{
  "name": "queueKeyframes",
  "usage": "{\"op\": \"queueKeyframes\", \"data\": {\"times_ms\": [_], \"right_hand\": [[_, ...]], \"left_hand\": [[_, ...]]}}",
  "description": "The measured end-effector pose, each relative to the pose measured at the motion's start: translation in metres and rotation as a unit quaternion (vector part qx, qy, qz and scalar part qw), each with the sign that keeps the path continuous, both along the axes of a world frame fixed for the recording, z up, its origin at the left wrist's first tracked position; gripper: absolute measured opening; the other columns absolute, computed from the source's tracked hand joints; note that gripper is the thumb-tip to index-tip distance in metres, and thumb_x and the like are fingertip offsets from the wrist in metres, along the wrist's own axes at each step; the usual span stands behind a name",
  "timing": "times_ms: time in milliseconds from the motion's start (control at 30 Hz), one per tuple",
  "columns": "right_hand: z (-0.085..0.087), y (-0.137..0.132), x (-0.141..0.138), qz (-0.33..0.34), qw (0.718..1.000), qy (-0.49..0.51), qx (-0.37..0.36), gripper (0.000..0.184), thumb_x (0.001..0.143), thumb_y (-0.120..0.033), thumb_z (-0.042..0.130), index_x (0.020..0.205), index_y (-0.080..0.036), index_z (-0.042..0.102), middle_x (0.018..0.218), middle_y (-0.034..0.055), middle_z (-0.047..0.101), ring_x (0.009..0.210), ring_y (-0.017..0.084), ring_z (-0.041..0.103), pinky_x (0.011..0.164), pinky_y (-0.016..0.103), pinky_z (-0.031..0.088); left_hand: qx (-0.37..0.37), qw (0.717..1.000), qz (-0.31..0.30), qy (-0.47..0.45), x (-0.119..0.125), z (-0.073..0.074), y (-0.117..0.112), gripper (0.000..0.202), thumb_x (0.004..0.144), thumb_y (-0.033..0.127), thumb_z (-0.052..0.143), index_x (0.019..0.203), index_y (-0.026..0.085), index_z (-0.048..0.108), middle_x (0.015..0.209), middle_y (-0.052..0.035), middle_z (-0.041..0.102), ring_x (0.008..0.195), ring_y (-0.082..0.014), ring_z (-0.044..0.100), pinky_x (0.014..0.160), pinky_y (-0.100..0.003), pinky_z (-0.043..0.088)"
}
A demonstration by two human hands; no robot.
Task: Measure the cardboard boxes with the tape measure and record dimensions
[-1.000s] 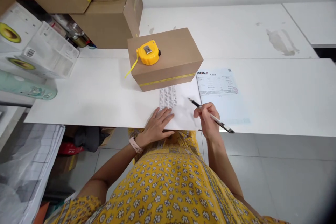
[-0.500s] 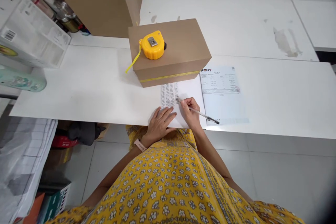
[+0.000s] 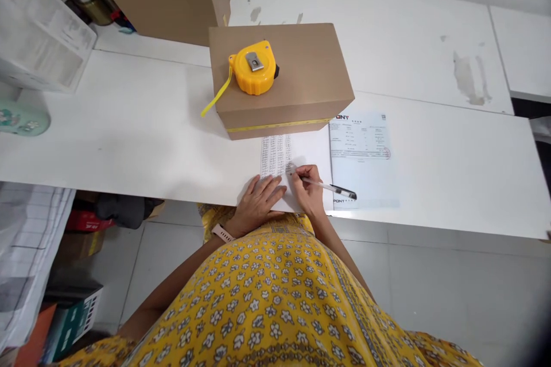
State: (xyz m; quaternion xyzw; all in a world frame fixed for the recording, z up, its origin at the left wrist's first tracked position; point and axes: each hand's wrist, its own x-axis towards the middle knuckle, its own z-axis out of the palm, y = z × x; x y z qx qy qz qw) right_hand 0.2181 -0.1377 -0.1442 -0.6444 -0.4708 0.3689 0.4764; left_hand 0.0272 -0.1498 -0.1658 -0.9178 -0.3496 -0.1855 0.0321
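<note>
My right hand (image 3: 308,188) grips a pen (image 3: 333,187) with a clear barrel and dark end, its tip down on a white sheet of paper (image 3: 314,149). Columns of small handwriting cover the sheet's left part. My left hand (image 3: 259,199) lies flat on the sheet's lower left, fingers spread. Just beyond the hands stands a brown cardboard box (image 3: 301,63), which hides the top of the sheet. A yellow tape measure (image 3: 255,69) with a wrist strap rests on the box. Along the box's near face runs a yellow strip with markings.
A printed page (image 3: 364,166) lies right of the written sheet. Larger cardboard boxes (image 3: 172,0) stand at the back left. A white package (image 3: 38,28) and a mint-green bottle (image 3: 23,117) are at the far left. The white table's (image 3: 451,183) front edge runs close to my body.
The pen tip has shifted slightly down the sheet and the pen's angle has changed a little. My left hand stays flat. The whole view has tilted and shifted slightly.
</note>
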Motion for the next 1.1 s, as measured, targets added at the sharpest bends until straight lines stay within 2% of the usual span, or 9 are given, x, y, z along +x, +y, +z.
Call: {"op": "queueKeyframes", "data": {"times_ms": [133, 333, 600, 833, 1100], "right_hand": [[0.000, 0.000, -0.001, -0.016, 0.999, -0.029, -0.008, 0.023, 0.089, -0.039, 0.067, 0.079, -0.024, 0.052, 0.064, -0.0042, 0.057, 0.057, 0.013, 0.050, 0.056, 0.028, 0.041], [0.000, 0.000, 0.000, 0.005, 0.998, -0.068, 0.014, 0.023, 0.091, -0.033, 0.061, 0.077, -0.026, 0.044, 0.058, -0.0077, 0.046, 0.049, 0.011, 0.040, 0.051, 0.027, 0.034], [-0.002, 0.002, 0.000, 0.008, 0.995, -0.101, 0.022, 0.022, 0.091, -0.032, 0.060, 0.078, -0.026, 0.045, 0.059, -0.0070, 0.048, 0.048, 0.011, 0.043, 0.050, 0.027, 0.035], [-0.002, 0.003, 0.000, 0.025, 0.994, -0.110, 0.012, 0.023, 0.091, -0.034, 0.062, 0.077, -0.025, 0.046, 0.062, -0.0060, 0.051, 0.050, 0.011, 0.044, 0.052, 0.027, 0.037], [-0.001, 0.003, -0.001, 0.033, 0.993, -0.110, 0.016, 0.023, 0.091, -0.034, 0.061, 0.077, -0.025, 0.046, 0.062, -0.0063, 0.049, 0.051, 0.010, 0.043, 0.053, 0.027, 0.036]], "left_hand": [[0.024, 1.000, 0.004, 0.013, 0.001, -0.002, 0.001, 0.070, 0.103, 0.070, 0.028, 0.135, 0.021, 0.068, 0.146, -0.0094, 0.063, 0.135, -0.0276, 0.056, 0.126, -0.050, 0.027], [0.038, 0.999, -0.003, 0.007, 0.000, -0.005, 0.000, 0.068, 0.104, 0.067, 0.030, 0.138, 0.019, 0.065, 0.145, -0.0102, 0.065, 0.134, -0.0283, 0.058, 0.124, -0.052, 0.030], [0.006, 1.000, -0.003, 0.024, -0.002, -0.011, -0.003, 0.067, 0.103, 0.068, 0.035, 0.148, 0.022, 0.057, 0.151, -0.0103, 0.059, 0.142, -0.0290, 0.052, 0.126, -0.053, 0.029], [-0.007, 1.000, -0.006, 0.020, -0.002, -0.012, -0.004, 0.067, 0.102, 0.069, 0.037, 0.148, 0.023, 0.056, 0.151, -0.0108, 0.059, 0.144, -0.0287, 0.051, 0.128, -0.053, 0.026], [-0.022, 1.000, -0.006, 0.010, -0.002, -0.012, -0.004, 0.067, 0.101, 0.068, 0.041, 0.147, 0.023, 0.057, 0.150, -0.0119, 0.060, 0.143, -0.0299, 0.052, 0.125, -0.053, 0.031]]}}
